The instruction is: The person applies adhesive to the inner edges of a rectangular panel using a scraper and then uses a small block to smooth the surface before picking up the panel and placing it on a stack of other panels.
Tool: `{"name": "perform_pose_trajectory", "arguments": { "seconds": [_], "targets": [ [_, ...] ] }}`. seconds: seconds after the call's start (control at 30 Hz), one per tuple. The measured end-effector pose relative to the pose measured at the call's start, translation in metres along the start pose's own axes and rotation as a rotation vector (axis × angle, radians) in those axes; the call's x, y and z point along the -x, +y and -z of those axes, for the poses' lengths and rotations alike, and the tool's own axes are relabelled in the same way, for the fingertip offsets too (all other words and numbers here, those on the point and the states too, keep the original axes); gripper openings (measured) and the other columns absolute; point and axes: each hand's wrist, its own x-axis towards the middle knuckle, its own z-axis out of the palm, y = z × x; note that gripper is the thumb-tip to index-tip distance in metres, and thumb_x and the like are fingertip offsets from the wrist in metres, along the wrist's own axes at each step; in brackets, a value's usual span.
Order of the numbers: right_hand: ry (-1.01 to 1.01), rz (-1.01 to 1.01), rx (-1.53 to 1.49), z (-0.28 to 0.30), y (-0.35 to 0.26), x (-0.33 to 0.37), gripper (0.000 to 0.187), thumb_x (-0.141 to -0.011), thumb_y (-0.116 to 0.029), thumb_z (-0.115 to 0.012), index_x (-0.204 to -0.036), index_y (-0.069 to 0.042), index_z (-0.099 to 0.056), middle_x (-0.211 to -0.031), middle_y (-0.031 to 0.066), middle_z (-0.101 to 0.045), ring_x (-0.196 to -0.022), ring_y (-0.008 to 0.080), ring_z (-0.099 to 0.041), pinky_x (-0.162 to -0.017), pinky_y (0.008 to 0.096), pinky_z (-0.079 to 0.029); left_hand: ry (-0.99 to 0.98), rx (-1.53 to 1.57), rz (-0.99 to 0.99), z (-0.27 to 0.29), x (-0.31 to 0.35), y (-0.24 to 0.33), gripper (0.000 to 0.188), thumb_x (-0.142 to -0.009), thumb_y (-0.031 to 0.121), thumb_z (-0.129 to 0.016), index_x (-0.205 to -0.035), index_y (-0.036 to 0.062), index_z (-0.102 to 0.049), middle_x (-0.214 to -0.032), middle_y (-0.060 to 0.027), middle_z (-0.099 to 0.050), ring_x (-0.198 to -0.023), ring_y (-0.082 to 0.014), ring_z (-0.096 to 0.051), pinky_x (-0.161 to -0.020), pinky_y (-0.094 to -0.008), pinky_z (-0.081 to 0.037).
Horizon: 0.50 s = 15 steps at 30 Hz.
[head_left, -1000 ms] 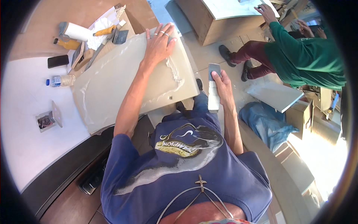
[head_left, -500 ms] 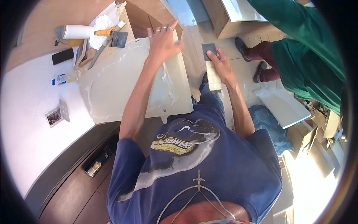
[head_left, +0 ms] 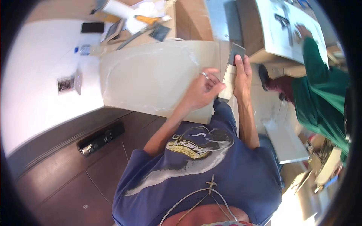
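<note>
My right hand [head_left: 243, 75] grips a sanding block, a long cream block [head_left: 228, 78] with dark grey abrasive sheet [head_left: 236, 51] showing at its far end; my thumb presses on that sheet. The block is held upright in the gap just right of a pale panel [head_left: 154, 71]. My left hand [head_left: 205, 89], a ring on one finger, hovers over the panel's right side, close to the block. Its fingers are loosely curled, thumb apart, with nothing seen in them. White smears run along the panel's left and far edges.
Beyond the panel lie an orange-handled tool [head_left: 147, 19], a dark scraper blade [head_left: 160, 33] and a white roll [head_left: 116, 8]. A phone [head_left: 92, 27] and small bottle [head_left: 85, 49] rest on the white surface at left. A co-worker in a green sleeve [head_left: 316, 52] reaches over a white-topped cabinet [head_left: 264, 22].
My left hand has left the panel's far right corner and come nearer, beside the block. The view has shifted; the co-worker's hand now shows on the white top.
</note>
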Motion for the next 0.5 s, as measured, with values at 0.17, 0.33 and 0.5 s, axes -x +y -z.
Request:
{"name": "perform_pose_trajectory", "arguments": {
  "seconds": [0.17, 0.33, 0.5],
  "targets": [
    [-0.215, 0.183, 0.096, -0.077, 0.013, -0.001, 0.028, -0.107, -0.026, -0.058, -0.126, -0.005, -0.06, -0.1, 0.0006, -0.064, -0.089, 0.0088, -0.059, -0.079, 0.0257, -0.05, 0.098, 0.16, -0.004, 0.043, 0.009, -0.024, 0.034, -0.104, 0.017, -0.062, -0.132, 0.0005, -0.056, -0.111, -0.0023, -0.066, -0.094, -0.0084, -0.062, -0.082, -0.0279, -0.054],
    [-0.323, 0.278, 0.296, -0.087, 0.024, 0.005, 0.041, -0.107, -0.023, -0.058, -0.141, -0.001, -0.053, -0.112, 0.0081, -0.065, -0.099, 0.0141, -0.062, -0.086, 0.0287, -0.052, 0.454, 0.089, -0.119, 0.161, -0.002, -0.058, 0.037, -0.099, 0.024, -0.063, -0.124, -0.0042, -0.061, -0.106, -0.0154, -0.071, -0.098, -0.0192, -0.067, -0.088, -0.0349, -0.052],
    [-0.123, 0.328, 0.487, -0.035, 0.071, 0.016, 0.046, -0.105, -0.025, -0.061, -0.143, -0.002, -0.051, -0.123, 0.0115, -0.063, -0.105, 0.0167, -0.062, -0.092, 0.0321, -0.052, 0.573, -0.349, -0.108, 0.289, -0.056, -0.083, 0.052, -0.098, 0.037, -0.06, -0.128, -0.0056, -0.06, -0.118, -0.0292, -0.069, -0.111, -0.0404, -0.067, -0.097, -0.0443, -0.05]
  ]
}}
